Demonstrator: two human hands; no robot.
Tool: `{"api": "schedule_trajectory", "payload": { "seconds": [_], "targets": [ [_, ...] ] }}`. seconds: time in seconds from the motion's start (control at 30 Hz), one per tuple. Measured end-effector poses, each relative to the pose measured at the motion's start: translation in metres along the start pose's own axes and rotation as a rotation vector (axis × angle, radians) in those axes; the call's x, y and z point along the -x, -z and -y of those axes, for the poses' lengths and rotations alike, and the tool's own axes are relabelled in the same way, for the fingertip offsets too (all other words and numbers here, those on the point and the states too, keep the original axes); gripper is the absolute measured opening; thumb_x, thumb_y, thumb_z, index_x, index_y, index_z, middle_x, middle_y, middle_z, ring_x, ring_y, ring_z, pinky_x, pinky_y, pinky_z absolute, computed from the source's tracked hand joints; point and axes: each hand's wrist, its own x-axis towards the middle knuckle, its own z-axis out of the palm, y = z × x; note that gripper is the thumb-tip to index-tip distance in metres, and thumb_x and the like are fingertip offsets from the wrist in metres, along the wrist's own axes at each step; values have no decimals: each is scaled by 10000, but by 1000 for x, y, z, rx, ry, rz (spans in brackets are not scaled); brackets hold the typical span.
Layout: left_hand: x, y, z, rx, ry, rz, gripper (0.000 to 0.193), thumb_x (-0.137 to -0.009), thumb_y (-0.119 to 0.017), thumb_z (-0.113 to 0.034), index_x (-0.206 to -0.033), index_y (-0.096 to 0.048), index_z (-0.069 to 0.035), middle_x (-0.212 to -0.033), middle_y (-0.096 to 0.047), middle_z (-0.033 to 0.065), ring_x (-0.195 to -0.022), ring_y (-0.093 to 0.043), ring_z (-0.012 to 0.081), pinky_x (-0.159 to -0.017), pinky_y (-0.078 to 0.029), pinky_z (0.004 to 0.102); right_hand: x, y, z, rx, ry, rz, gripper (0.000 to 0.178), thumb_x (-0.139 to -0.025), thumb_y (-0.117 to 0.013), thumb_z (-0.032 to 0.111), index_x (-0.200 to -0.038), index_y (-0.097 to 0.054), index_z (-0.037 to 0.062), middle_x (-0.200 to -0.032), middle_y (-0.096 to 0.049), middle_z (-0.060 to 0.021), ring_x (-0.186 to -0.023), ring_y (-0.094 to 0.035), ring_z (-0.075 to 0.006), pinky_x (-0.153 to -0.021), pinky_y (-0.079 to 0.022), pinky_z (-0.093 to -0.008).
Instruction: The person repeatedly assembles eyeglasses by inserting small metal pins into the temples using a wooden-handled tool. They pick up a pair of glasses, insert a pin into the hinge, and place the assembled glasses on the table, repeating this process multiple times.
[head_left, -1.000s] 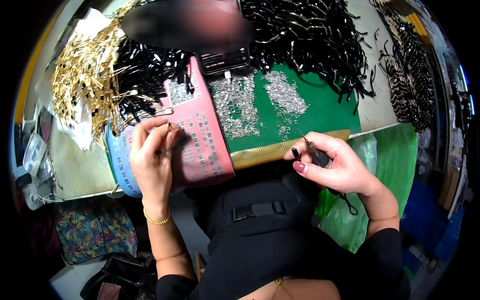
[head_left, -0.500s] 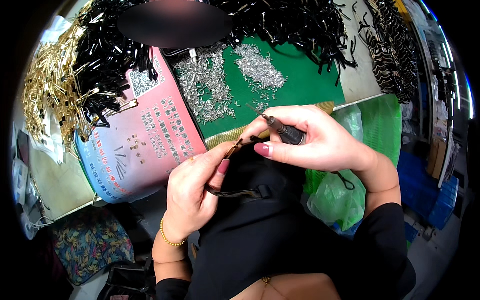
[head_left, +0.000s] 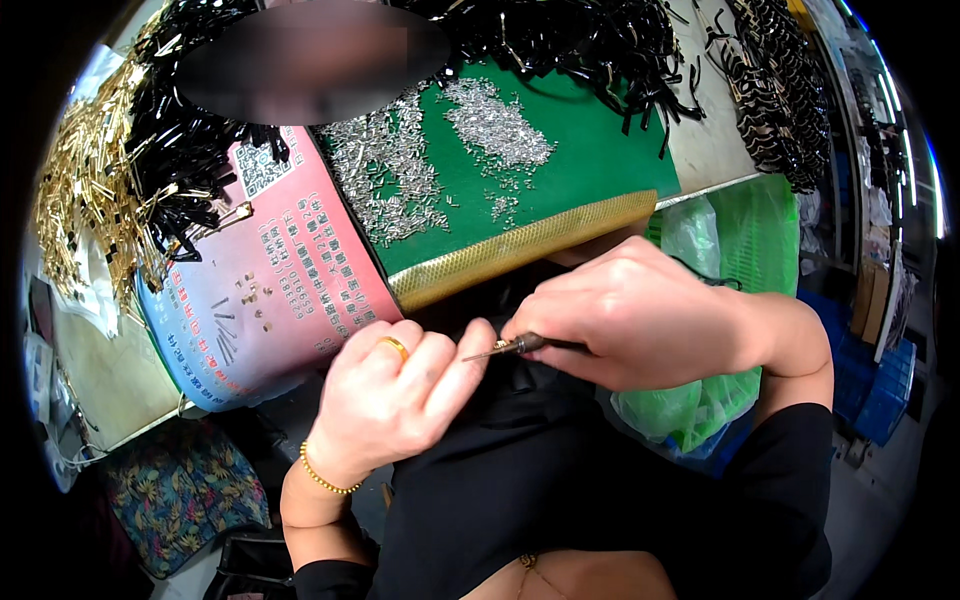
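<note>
Just over my lap, my left hand [head_left: 395, 390] is closed, its knuckles up, hiding most of what it pinches. A small gold end of an eyeglass temple [head_left: 500, 344] peeks out between the two hands. My right hand [head_left: 635, 315] is closed around a small screwdriver [head_left: 528, 343] with a dark collar. Its thin shaft points left, crossing in front of my left fingertips. The handle is mostly covered by my palm.
Small silver screws or pins [head_left: 385, 170] lie heaped on a green mat [head_left: 590, 140] with a gold mesh edge [head_left: 520, 250]. Black eyeglass temples [head_left: 560, 40] and gold ones [head_left: 85, 190] pile up behind and left. A green basket [head_left: 770, 240] stands right.
My right hand has turned knuckles-up, and the screwdriver has swung from pointing up-left to level across my left fingers. Both hands have moved lower, and my left hand has rolled over.
</note>
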Motion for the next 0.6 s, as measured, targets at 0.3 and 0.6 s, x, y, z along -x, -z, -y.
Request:
{"api": "schedule_trajectory", "payload": {
  "seconds": [0.3, 0.6],
  "targets": [
    [10, -22, 3, 309, 460, -77, 260, -850, -660, 74, -1101, -643, 7, -790, -652, 110, -647, -640, 263, -600, -518, 364, 14, 12, -30, 107, -371, -210, 379, -988, -627, 268, -1308, -519, 97, -1006, -630, -176, -870, -689, -342, -690, -543, -425],
    [-44, -44, 10, 204, 495, -280, 185, -937, -667, 6, -1120, -642, -3, -986, -745, 93, -718, -691, 256, -644, -535, 334, 2, 4, -37, 421, -214, -203, 435, -912, -634, 98, -1338, -591, 174, -933, -537, -163, -686, -660, -282, -527, -516, -366]
  ]
}}
